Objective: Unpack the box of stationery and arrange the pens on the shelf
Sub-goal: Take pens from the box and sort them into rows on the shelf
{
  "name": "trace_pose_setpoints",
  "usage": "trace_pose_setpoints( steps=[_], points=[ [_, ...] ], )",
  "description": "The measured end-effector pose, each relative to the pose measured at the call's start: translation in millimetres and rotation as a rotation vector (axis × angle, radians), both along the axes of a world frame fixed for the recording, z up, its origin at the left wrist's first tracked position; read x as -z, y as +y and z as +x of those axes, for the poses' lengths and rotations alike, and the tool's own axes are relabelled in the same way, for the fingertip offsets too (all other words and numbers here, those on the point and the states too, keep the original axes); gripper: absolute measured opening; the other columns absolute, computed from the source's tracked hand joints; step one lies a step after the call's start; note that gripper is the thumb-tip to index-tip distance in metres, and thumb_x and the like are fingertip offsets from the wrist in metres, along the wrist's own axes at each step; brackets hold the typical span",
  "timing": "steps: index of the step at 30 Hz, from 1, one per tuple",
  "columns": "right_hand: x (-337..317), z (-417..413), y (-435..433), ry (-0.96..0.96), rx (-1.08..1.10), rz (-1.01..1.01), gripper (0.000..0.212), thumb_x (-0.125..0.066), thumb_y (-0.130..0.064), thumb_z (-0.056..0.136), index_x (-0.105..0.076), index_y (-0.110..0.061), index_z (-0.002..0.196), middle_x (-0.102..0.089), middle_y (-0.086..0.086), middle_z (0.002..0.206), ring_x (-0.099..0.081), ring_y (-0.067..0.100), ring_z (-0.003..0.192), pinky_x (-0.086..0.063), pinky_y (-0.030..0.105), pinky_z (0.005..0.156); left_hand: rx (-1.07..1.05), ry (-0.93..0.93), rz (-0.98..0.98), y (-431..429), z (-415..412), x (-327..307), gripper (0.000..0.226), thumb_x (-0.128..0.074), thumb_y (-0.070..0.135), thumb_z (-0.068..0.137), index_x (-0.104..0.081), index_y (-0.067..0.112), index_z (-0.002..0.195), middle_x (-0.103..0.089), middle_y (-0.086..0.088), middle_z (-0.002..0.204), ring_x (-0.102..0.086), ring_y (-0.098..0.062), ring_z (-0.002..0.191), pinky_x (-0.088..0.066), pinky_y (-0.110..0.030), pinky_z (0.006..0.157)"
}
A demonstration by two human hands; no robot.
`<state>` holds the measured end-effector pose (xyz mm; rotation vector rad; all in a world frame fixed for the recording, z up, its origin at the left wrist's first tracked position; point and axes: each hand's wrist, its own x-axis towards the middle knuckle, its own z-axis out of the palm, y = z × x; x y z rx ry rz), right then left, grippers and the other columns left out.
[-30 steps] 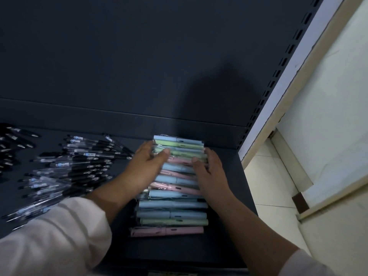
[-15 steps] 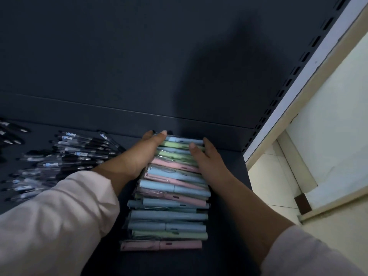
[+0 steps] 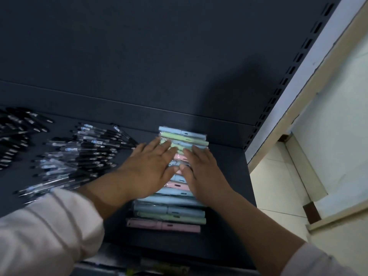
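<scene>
Dark shelf (image 3: 233, 172) and back panel (image 3: 139, 56) fill the frame from the left edge to right of centre. At far left, black pens (image 3: 18, 134) lie in a loose fan. Centre left, clear pens (image 3: 85, 154) with black grips lie in a wider scatter. Just right of these, pastel pens (image 3: 171, 214) in clear sleeves lie crosswise in a column that runs from the back panel toward the shelf front, with blue, green and pink mixed.

Left hand (image 3: 147, 168) lies flat on the upper half of the column, fingers straight and spread, gripping nothing. Right hand (image 3: 203, 172) lies flat beside it, fingers straight, also gripping nothing. Both press down on the pens.

Step in hand, as judged: flattening and squaring the pastel column. The next move likely calls for light, even pressure and a nudge on the pen ends, since the lowest pens sit offset to the left. The sleeves look slippery and may slide.

Right of the shelf, a slotted upright (image 3: 286, 74) runs diagonally. Beyond it are pale floor tiles (image 3: 278, 188) and a cream wall (image 3: 338, 116).
</scene>
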<state>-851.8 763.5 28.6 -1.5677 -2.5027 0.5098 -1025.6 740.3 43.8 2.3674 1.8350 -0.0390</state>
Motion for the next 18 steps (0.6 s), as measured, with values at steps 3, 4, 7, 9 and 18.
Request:
trace_pose_setpoints(
  steps=[3, 4, 7, 9, 18],
  points=[
    [0, -1, -4, -0.040, 0.005, 0.001, 0.057, -0.028, -0.043, 0.101, -0.015, -0.021, 0.152, -0.004, 0.004, 0.161, 0.004, 0.027, 0.147, -0.001, 0.038, 0.120, -0.019, -0.040, 0.019, -7, -1, 5, 0.090, 0.011, 0.068, 0.073, -0.001, 0.027, 0.151, 0.007, 0.005, 0.159, 0.013, -0.014, 0.145, -0.002, -0.038, 0.117],
    [-1, -1, -4, -0.058, 0.004, 0.007, 0.058, -0.027, -0.045, 0.100, -0.014, -0.022, 0.152, -0.004, 0.003, 0.161, 0.004, 0.027, 0.147, -0.002, 0.041, 0.120, -0.019, -0.042, 0.025, -9, 0, 4, 0.085, 0.008, 0.069, 0.077, -0.001, 0.027, 0.151, 0.008, 0.006, 0.159, 0.015, -0.014, 0.145, 0.000, -0.037, 0.117],
    [-6, 1, -10, -0.101, 0.020, 0.042, 0.058, -0.024, -0.049, 0.099, -0.013, -0.027, 0.152, 0.000, 0.000, 0.161, 0.008, 0.028, 0.147, -0.004, 0.048, 0.119, -0.061, -0.097, 0.032, -22, 3, -1, 0.073, -0.001, 0.061, 0.084, 0.002, 0.030, 0.150, 0.016, 0.009, 0.157, 0.024, -0.015, 0.142, 0.007, -0.034, 0.114],
    [-5, 2, -18, -0.110, 0.009, 0.053, 0.058, -0.022, -0.052, 0.099, -0.011, -0.029, 0.152, 0.002, -0.002, 0.161, 0.012, 0.028, 0.146, -0.003, 0.050, 0.118, -0.077, -0.121, 0.044, -35, 3, -1, 0.071, -0.003, 0.060, 0.084, 0.005, 0.034, 0.149, 0.020, 0.011, 0.155, 0.028, -0.014, 0.140, 0.008, -0.031, 0.111],
    [5, 2, -39, -0.116, -0.036, 0.053, 0.065, -0.016, -0.059, 0.095, -0.004, -0.029, 0.152, 0.002, 0.000, 0.161, 0.006, 0.028, 0.147, -0.003, 0.047, 0.119, -0.058, -0.061, 0.044, -58, 0, 10, 0.077, -0.002, 0.067, 0.081, 0.014, 0.032, 0.148, 0.028, 0.010, 0.153, 0.031, -0.013, 0.139, 0.009, -0.033, 0.114]
  ],
)
